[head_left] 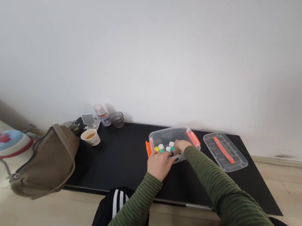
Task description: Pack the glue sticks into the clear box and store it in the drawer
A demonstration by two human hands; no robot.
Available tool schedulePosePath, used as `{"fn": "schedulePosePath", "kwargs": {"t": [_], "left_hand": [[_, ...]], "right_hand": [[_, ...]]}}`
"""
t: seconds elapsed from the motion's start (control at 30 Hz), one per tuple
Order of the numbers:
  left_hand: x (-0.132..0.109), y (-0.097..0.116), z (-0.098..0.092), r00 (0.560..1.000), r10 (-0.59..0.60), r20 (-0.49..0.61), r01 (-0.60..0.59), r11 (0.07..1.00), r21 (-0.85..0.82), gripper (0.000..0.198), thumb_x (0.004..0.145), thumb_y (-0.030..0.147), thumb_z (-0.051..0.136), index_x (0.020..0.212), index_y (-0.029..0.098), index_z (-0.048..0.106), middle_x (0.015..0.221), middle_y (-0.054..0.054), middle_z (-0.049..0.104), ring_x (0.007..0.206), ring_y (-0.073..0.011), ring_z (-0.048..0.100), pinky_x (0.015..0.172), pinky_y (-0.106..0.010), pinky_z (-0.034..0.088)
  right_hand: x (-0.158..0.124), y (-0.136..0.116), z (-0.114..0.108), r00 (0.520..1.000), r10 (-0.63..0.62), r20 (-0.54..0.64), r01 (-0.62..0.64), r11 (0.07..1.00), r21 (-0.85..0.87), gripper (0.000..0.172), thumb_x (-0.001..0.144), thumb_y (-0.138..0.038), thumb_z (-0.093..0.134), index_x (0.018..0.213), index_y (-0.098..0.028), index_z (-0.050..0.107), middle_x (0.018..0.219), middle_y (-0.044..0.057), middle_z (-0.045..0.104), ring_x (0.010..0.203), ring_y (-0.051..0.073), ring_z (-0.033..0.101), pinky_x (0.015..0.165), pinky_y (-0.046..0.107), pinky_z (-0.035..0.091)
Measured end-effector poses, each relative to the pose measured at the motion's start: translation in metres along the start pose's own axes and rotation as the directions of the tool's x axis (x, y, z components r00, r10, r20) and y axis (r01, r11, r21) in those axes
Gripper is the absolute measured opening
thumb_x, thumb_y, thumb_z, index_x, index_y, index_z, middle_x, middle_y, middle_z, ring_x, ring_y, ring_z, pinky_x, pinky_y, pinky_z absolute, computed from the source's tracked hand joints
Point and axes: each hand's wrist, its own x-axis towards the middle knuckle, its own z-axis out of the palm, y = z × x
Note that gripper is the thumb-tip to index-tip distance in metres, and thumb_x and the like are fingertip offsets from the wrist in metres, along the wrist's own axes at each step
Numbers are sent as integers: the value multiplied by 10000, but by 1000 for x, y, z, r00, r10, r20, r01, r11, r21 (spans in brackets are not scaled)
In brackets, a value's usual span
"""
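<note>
A clear plastic box (161, 133) with orange side latches stands uncovered on the black table. Inside it lie several small tubes with white caps (161, 147), some with green bodies, and a yellow one (156, 149). My left hand (158, 165) is at the box's front rim, its curved fingers reaching over the edge by the tubes, with the thumb apart. From the right, my right hand (182, 145) reaches down into the box, fingers bent beside a green tube (172, 149). Its fingertips are partly hidden, so what they pinch cannot be made out.
The box's clear lid (225, 152) with an orange handle lies to the right on the black table (124, 163). At the left are a paper cup (91, 137) of orange-brown liquid, a dark glass (117, 119), a bottle (102, 115) and a brown bag (50, 161). A white wall stands behind.
</note>
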Motion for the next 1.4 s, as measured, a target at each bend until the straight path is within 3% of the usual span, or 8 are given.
{"fn": "schedulePosePath", "kwargs": {"t": [0.13, 0.3, 0.43, 0.6, 0.8, 0.93, 1.07, 1.4], "left_hand": [[4, -7, -5, 999, -49, -1, 49, 999, -5, 279, 900, 457, 573, 944, 221, 716, 870, -89, 746, 878, -281, 683, 924, -451, 441], [2, -14, -20, 981, -54, -187, 12, 977, -214, 308, 907, 400, 545, 1139, 218, 634, 1056, -83, 703, 998, -253, 644, 953, -420, 446], [-11, -2, -20, 955, -49, -293, -106, 864, -492, 441, 983, 375, 330, 1355, 173, 450, 1115, -108, 656, 949, -206, 637, 842, -345, 493], [-22, 27, -2, 998, -10, -66, -21, 885, -465, 373, 982, 441, 330, 1091, 189, 582, 898, -75, 687, 804, -202, 649, 741, -312, 480], [-26, 40, 9, 998, -51, 45, 62, 953, -296, 382, 999, 436, 243, 975, 216, 554, 716, -46, 641, 631, -200, 612, 606, -302, 422], [-26, 38, 16, 997, -76, 7, 75, 949, -307, 484, 1017, 424, 98, 1015, 210, 532, 688, -39, 628, 631, -184, 622, 639, -295, 455], [-15, 50, 47, 957, 135, 256, -140, 990, 0, 457, 976, 565, 295, 1099, 201, 542, 854, -74, 682, 749, -238, 684, 664, -313, 475], [12, 51, 105, 894, 188, 408, -291, 934, 206, 414, 893, 486, 589, 1244, 275, 528, 1241, -113, 511, 964, -245, 669, 734, -321, 534]], "right_hand": [[-16, -5, -23, 998, -35, 50, 37, 998, -43, 605, 551, -227, 826, 1119, -132, 638, 947, 112, 720, 851, 276, 683, 729, 352, 517], [-71, -5, -46, 888, -197, -416, 206, 978, -24, 557, 795, -302, 601, 1308, -169, 430, 1259, 134, 595, 1116, 273, 570, 846, 344, 456], [-118, 6, -22, 762, -403, -507, 369, 914, -172, 479, 747, -229, 581, 1214, -173, 489, 1076, 113, 629, 972, 263, 578, 797, 348, 427], [-146, 24, 26, 739, -493, -459, 399, 869, -292, 410, 751, -163, 518, 1161, -149, 512, 916, 95, 614, 778, 230, 548, 662, 320, 365], [-159, 63, 49, 779, -373, -504, 280, 926, -252, 325, 828, -203, 488, 1142, -146, 551, 836, 83, 601, 735, 227, 551, 664, 323, 362], [-161, 115, 50, 917, 1, -398, 5, 1000, 13, 343, 772, -205, 593, 1110, -172, 541, 941, 89, 631, 842, 226, 611, 701, 302, 395], [-151, 148, 51, 916, 340, -210, -306, 935, 180, 462, 744, -221, 624, 1177, -170, 472, 1107, 104, 632, 936, 246, 644, 692, 294, 418], [-128, 141, 71, 900, 356, -254, -340, 935, 104, 485, 811, -350, 611, 1221, -133, 471, 1157, 166, 580, 1112, 302, 561, 838, 352, 441]]}}
